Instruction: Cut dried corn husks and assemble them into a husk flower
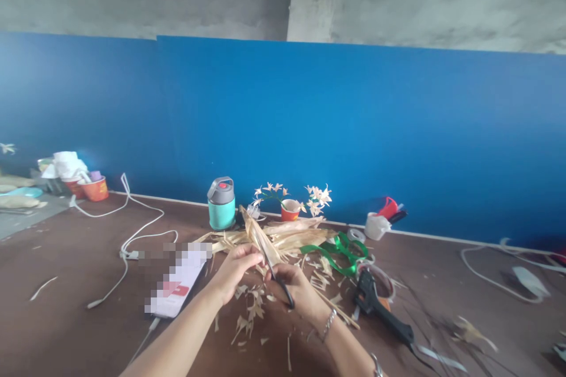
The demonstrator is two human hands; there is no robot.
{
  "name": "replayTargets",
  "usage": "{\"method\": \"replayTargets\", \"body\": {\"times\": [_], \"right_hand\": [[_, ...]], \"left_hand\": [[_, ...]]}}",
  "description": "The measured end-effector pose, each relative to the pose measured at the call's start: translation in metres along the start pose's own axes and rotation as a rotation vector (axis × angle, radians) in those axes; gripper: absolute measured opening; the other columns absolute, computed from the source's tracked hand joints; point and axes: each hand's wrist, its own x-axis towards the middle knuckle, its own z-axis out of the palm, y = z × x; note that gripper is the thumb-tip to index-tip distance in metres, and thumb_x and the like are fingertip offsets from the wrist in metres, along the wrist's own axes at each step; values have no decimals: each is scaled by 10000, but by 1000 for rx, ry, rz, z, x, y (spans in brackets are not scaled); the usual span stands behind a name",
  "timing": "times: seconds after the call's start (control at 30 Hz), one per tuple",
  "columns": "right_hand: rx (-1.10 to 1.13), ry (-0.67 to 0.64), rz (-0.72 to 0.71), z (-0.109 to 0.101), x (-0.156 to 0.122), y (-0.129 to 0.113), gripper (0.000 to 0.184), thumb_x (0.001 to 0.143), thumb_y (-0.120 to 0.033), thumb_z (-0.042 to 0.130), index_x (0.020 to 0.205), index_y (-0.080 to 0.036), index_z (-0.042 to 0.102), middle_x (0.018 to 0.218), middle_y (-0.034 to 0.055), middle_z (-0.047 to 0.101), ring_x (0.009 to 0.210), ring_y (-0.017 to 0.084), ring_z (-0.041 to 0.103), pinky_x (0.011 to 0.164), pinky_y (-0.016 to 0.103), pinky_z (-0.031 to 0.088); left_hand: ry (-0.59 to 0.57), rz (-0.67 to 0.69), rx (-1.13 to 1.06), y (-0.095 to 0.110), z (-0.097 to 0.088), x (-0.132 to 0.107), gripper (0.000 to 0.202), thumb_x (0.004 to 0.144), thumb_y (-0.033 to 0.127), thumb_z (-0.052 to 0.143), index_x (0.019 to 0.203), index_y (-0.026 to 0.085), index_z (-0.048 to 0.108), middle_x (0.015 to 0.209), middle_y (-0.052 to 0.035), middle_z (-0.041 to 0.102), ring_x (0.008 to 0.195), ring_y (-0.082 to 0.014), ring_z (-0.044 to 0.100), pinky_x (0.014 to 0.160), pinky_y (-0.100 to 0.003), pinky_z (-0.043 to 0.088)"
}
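My right hand (pixel 303 294) is closed round a pair of scissors (pixel 283 290) with dark handles, their blades pointing up and away. Left of the blades, my left hand (pixel 236 271) pinches what looks like a pale bit of dried corn husk; the piece is mostly hidden by the fingers. Just beyond both hands lie long dried corn husks (pixel 305 240) in a pile. Small cut husk scraps (pixel 254 309) are scattered below the hands, some shaped like little star flowers.
A phone (pixel 188 283) lies left of my forearm. A glue gun (pixel 382 309), green ribbon (pixel 342 253) and tape roll (pixel 356 235) are to the right. Behind stand a teal flask (pixel 221 212), a red cup (pixel 290 210) with husk flowers and a blue partition (pixel 309 118). White cables (pixel 128 241) lie left.
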Motion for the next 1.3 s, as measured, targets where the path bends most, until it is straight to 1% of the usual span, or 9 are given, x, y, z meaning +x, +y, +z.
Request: {"method": "replayTargets", "body": {"times": [0.27,0.4,0.53,0.7,0.8,0.9,1.0,1.2,1.3], "right_hand": [[41,260,-111,1,1,-13,385,603,-464,722,786,-151,593,425,-79,447,342,47,352,336,173,305],[38,271,-150,4,1,-15,380,563,-433,753,748,-155,572,449,-80,432,355,52,380,344,176,330],[44,264,-154,4,1,-14,361,567,-426,747,677,-168,519,461,-82,421,342,53,386,334,179,336],[1,298,-182,0,2,-14,332,622,-419,692,607,-178,465,472,-76,410,349,53,372,343,181,300],[-149,370,-155,-10,4,-12,232,671,-378,627,705,-179,513,508,-59,466,390,85,421,385,202,325],[-528,617,-119,-25,5,-9,230,677,-267,579,885,-189,520,553,-42,531,491,134,490,476,228,355],[-880,736,-37,-40,6,-7,242,680,-225,548,917,-188,514,685,16,618,653,186,562,590,260,374],[-1169,692,123,-57,4,-5,217,677,-290,587,857,-168,579,919,118,638,940,275,558,779,319,381],[-1125,678,231,-63,4,-2,282,679,-342,595,915,-188,588,930,102,650,912,265,581,725,310,392]], "left_hand": [[38,15,124,3,3,0,22,653,166,589,644,153,574,667,-7,631,668,-140,554,659,-243,393],[49,-54,215,-2,10,-1,67,606,169,623,653,147,579,596,16,580,571,-127,520,578,-237,375],[34,-36,290,-9,13,0,82,610,187,629,662,139,585,587,21,567,549,-118,509,546,-227,366],[121,-8,350,-10,14,1,108,664,235,602,718,147,572,608,25,569,524,-108,501,520,-219,371],[222,231,522,-11,12,2,71,705,231,571,695,161,574,636,4,595,589,-134,546,588,-243,416],[282,552,693,-14,9,1,69,734,170,533,691,173,586,715,-24,634,711,-161,591,710,-272,441],[275,708,755,-16,7,0,107,752,135,517,684,180,586,733,-29,645,741,-161,604,731,-271,450],[316,631,793,-21,5,3,109,746,143,520,696,182,609,702,-23,661,689,-156,622,688,-259,475],[325,542,801,-23,3,6,109,730,156,529,746,180,635,722,-25,683,687,-159,635,683,-258,487]]}}
